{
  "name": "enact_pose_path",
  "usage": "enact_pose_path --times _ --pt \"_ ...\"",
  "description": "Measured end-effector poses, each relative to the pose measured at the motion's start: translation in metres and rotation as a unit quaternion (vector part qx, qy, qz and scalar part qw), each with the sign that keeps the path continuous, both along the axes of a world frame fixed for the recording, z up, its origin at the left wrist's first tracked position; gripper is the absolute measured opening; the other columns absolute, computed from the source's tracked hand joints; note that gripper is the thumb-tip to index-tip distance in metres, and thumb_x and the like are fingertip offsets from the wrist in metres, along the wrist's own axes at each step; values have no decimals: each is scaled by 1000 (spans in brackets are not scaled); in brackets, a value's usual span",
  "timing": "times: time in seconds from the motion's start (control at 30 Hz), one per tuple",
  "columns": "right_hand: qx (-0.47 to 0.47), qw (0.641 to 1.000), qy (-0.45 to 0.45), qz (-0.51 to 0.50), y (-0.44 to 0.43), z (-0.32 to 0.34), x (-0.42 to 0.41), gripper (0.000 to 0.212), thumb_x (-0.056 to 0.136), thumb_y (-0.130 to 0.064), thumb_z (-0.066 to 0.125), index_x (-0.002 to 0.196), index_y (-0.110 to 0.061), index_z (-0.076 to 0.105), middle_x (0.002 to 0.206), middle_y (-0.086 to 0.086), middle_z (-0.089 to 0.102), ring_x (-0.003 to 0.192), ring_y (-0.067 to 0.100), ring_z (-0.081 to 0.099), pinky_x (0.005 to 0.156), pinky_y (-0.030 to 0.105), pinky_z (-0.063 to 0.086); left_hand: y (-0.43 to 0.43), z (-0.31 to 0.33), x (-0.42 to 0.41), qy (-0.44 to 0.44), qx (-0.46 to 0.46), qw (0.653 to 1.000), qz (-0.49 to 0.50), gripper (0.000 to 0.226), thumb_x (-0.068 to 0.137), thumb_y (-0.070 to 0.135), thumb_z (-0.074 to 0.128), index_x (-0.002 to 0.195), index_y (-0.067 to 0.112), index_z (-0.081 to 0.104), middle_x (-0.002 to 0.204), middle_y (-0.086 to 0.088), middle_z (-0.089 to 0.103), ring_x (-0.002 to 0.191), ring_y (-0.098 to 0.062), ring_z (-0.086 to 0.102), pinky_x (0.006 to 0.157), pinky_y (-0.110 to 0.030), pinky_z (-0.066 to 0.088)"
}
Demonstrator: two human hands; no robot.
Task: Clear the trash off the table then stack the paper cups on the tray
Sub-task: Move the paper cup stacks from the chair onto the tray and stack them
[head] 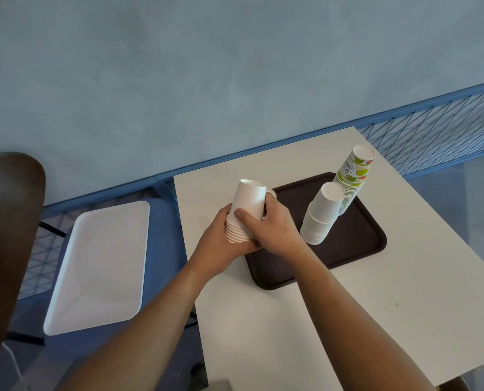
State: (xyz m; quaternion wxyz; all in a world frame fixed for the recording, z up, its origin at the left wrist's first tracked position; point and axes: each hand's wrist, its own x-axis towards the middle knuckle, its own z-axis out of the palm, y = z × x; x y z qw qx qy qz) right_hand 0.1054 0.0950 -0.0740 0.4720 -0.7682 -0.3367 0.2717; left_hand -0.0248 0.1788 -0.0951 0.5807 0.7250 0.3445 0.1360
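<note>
Both hands hold one upside-down stack of white paper cups above the left end of the dark brown tray. My left hand grips the stack's rims from the left and below. My right hand wraps round its right side, thumb across the front. On the tray stand a second upside-down white cup stack and, behind it, a taller stack of cups with a green fruit print.
The tray lies on a white table. To the left, a white rectangular tray rests on a blue seat. A dark chair back is at far left. A blue wire fence runs behind the table.
</note>
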Motion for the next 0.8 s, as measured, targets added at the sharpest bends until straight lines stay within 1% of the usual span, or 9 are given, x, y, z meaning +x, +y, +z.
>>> enact_pose_path --times 0.07,0.13,0.2,0.27,0.37,0.5,0.63,0.7,0.8 --pt "14 1000 3 -18 1 2 -3 47 86 -50 73 114 -17 55 104 -3 62 95 12 64 77 32 56 -1 2 -3 -7 -4 1000 -6 90 65 32 97 142 38 50 127 14 69 114 -12 69 93 -44 60" --pt "25 999 10 -43 2 5 -3 47 86 -50 73 114 -17 55 105 -2 64 94 12 64 76 30 55 -3 3 -8 -1 -1 1000 -16 90 70 30 95 145 38 46 127 17 67 114 -6 68 92 -34 59" --pt "37 997 18 -68 3 11 -1 47 87 -49 72 115 -16 55 103 -2 65 93 11 65 75 29 55 -5 3 -14 20 13 999 -22 87 75 33 92 146 38 42 126 20 65 111 0 66 86 -24 55" --pt "59 992 35 -102 2 18 2 45 88 -48 72 115 -16 55 101 -4 65 91 8 64 72 26 53 -5 1 -19 45 30 998 -28 81 79 34 88 145 36 42 127 19 61 112 -2 63 82 -20 51" --pt "100 980 51 -163 0 26 11 45 88 -48 71 116 -17 55 102 -5 66 92 8 65 75 27 52 -4 -5 -24 79 32 996 -10 70 82 31 85 138 34 44 122 15 58 108 -6 60 76 -20 48" --pt "118 971 34 -204 -13 27 23 44 89 -46 71 119 -20 52 105 -7 65 96 3 63 77 23 50 2 -10 -26 63 -16 997 52 55 90 32 75 138 23 49 122 1 61 108 -14 60 76 -24 47" --pt "83 975 27 -205 -33 13 24 38 90 -41 72 114 -24 49 98 -11 60 92 5 62 77 29 53 9 -1 -10 26 -57 994 90 57 77 44 63 128 20 58 116 -1 67 111 -22 64 78 -28 47" --pt "72 976 29 -204 -42 2 20 37 90 -38 73 114 -23 49 99 -12 60 94 6 61 73 23 48 13 5 5 7 -45 995 94 55 78 42 66 128 21 58 115 1 67 110 -20 65 77 -27 48" --pt "56 975 33 -212 -53 -12 14 39 90 -38 73 116 -27 46 100 -14 59 93 7 60 73 23 45 19 15 30 -18 -5 995 101 57 85 29 79 134 23 50 118 10 63 106 -6 63 74 -18 47"
